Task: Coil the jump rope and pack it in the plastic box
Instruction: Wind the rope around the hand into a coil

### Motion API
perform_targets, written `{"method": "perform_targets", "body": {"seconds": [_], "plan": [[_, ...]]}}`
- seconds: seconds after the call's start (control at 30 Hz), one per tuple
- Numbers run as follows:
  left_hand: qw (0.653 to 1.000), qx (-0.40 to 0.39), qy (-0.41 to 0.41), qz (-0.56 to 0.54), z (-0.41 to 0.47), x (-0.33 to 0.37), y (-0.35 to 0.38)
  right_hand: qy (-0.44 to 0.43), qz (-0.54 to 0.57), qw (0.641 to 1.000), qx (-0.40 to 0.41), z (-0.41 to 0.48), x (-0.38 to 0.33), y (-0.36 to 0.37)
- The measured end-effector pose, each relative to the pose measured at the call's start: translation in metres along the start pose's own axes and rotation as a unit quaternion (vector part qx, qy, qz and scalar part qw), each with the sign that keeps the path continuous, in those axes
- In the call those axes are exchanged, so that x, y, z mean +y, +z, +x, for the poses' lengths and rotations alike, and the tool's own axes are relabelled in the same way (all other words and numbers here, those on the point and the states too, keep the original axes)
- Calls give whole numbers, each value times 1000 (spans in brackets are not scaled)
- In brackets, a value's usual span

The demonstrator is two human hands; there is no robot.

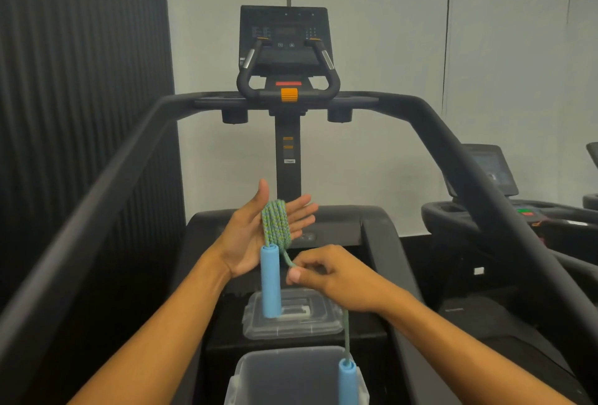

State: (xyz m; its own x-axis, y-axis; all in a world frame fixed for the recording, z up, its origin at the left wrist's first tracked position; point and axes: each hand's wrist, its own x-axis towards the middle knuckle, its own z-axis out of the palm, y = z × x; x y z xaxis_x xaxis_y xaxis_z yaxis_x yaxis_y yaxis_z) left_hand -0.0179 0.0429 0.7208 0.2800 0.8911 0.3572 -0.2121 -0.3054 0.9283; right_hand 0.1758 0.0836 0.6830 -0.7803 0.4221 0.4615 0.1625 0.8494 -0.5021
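A green-and-blue braided jump rope (275, 223) is wound in several loops around my left hand (249, 236), which is held up flat with fingers spread. One blue foam handle (271, 281) hangs down from the coil below that palm. My right hand (326, 278) pinches the loose strand just under the coil. The strand runs down past my right wrist to the second blue handle (347, 382), which dangles at the rim of the open clear plastic box (246, 369) at the bottom centre. The box's clear lid (310, 323) lies flat beyond it.
I stand on a black treadmill; its deck holds the box and lid. Side rails (106, 191) rise on both sides toward the console (284, 38). A second treadmill (504, 210) stands to the right, and a dark ribbed wall is on the left.
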Motion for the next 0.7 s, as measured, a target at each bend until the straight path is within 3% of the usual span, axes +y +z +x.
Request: {"method": "perform_targets", "body": {"seconds": [0.2, 0.43, 0.7], "plan": [[1000, 11, -13, -24, -2, -6, -3, -53, -34, 998, -31, 5, -31, -26], [1000, 14, -21, -5, -4, -16, 4, -48, -89, 995, 4, 32, -44, -56], [996, -61, -59, 2, -10, -19, 4, -54, -126, 991, 16, 65, -45, -73]]}}
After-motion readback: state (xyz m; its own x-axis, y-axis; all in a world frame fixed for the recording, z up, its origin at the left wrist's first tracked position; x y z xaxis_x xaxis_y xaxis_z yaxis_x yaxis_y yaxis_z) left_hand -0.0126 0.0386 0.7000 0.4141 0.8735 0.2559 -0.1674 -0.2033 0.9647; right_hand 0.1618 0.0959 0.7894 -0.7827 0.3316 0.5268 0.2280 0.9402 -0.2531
